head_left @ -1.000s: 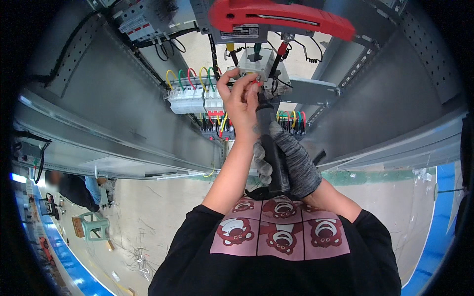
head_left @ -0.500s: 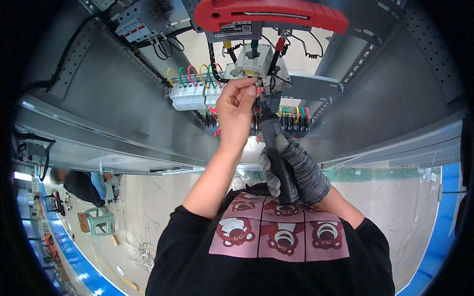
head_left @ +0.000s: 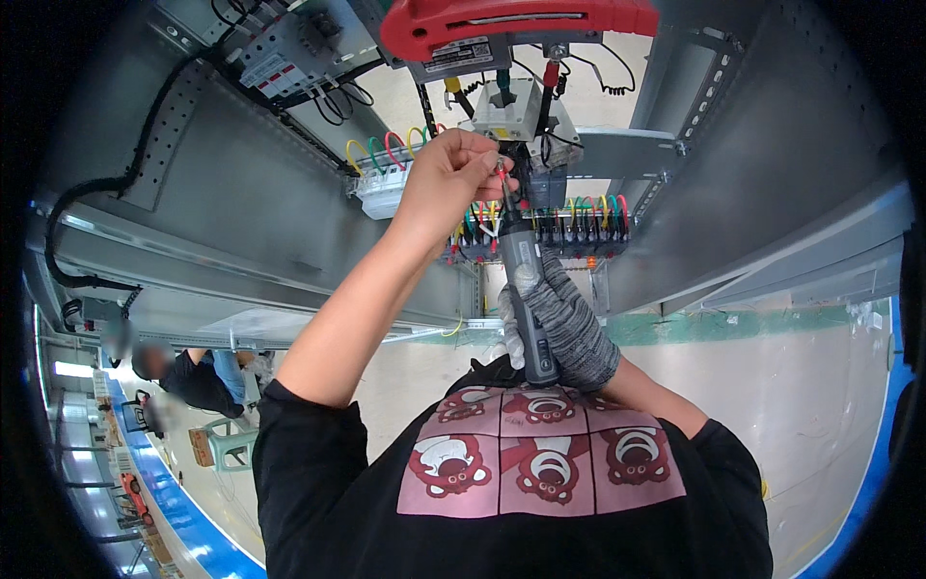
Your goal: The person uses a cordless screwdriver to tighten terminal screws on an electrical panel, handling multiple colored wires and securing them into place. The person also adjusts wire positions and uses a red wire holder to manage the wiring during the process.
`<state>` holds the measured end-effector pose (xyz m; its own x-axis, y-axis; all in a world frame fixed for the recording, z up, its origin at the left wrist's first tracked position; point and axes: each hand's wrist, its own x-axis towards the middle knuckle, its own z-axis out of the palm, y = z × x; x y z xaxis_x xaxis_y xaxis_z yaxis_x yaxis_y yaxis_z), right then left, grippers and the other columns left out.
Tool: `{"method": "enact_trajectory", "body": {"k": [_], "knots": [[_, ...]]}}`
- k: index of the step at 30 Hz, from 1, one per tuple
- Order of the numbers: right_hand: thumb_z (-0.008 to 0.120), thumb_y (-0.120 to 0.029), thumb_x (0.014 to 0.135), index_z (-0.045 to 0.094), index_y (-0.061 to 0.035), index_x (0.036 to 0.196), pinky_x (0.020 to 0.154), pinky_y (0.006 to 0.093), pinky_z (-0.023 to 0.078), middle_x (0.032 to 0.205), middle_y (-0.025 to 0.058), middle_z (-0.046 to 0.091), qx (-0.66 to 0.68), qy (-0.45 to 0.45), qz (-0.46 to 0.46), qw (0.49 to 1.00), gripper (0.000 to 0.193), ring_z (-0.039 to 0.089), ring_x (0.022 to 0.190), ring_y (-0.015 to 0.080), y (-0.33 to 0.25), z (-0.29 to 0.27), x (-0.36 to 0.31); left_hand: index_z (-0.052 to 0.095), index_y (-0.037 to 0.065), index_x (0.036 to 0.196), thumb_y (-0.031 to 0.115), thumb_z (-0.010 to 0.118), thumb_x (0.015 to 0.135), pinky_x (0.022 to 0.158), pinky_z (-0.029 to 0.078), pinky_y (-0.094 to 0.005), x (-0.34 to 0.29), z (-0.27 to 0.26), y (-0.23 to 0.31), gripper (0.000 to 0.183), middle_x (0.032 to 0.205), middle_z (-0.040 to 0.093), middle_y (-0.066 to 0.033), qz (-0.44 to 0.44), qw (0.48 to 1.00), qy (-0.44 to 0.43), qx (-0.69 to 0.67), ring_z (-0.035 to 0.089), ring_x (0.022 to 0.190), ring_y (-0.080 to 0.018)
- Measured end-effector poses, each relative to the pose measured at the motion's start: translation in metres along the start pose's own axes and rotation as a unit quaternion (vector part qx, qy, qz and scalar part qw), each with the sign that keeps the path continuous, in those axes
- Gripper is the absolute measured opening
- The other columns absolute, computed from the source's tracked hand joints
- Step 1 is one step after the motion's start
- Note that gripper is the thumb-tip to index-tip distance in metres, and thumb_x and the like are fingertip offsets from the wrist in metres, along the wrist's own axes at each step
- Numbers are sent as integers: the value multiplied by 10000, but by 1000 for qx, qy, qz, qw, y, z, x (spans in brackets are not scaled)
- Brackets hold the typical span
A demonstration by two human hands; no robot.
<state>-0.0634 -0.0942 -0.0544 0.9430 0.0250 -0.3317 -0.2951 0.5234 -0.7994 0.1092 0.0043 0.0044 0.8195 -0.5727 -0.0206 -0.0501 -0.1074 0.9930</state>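
Bare and pinched closed, my left hand [head_left: 442, 183] has its thumb and fingertips at the tip of a dark power screwdriver [head_left: 529, 299]. A small metal bit with some red shows between those fingers; what exactly they hold is too small to tell. My right hand [head_left: 571, 323], in a grey knitted glove, wraps around the screwdriver's body, which points away from me. Just beyond my fingertips is a pale grey block [head_left: 509, 111] with thick cables running to it. Behind the screwdriver tip lies a row of terminals [head_left: 579, 230] with coloured wires.
Metal cabinet walls [head_left: 762, 183] rise on both sides. A large red handle [head_left: 521, 24] spans the top. Left of my hand sits a clear-covered breaker row [head_left: 384, 188]; a breaker [head_left: 289, 68] is further up. A person [head_left: 198, 381] sits at the far left near a green stool [head_left: 231, 449].
The view has shifted slightly. My left forearm slants more from the left, and the screwdriver stands more upright. Left fingers still pinch at its tip; the right hand keeps its grip.
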Motion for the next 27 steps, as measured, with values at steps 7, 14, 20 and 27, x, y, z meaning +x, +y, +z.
{"method": "enact_trajectory", "body": {"k": [7,14,20,27], "knots": [[571,-408,978,486,-129,1106,471,273,491,753,16,572,31,42,-37,998,319,568,568,116,1,18,4,567,17,1100,84,507,1004,749,526,-259,8,19,-34,131,1006,697,-121,76,989,42,-116,706,878,-184],[571,-375,980,505,-160,1117,460,271,479,759,-14,565,53,119,-78,988,263,565,566,101,1,26,15,582,24,1132,61,452,1019,771,479,-230,23,31,-41,176,1016,694,-94,123,987,30,-101,685,860,-152],[584,-389,978,509,-163,1203,506,245,479,803,-26,558,110,91,-38,989,328,542,614,69,3,29,20,542,13,1167,81,427,1023,801,479,-243,19,29,-42,197,1083,662,-120,110,983,30,-141,673,939,-171],[582,-393,984,479,-186,1303,534,219,422,800,-57,514,87,82,-68,990,394,474,644,45,10,29,27,427,14,1171,39,404,1007,924,474,-329,17,24,-46,168,1152,623,-177,101,977,14,-187,657,1019,-240]]}}
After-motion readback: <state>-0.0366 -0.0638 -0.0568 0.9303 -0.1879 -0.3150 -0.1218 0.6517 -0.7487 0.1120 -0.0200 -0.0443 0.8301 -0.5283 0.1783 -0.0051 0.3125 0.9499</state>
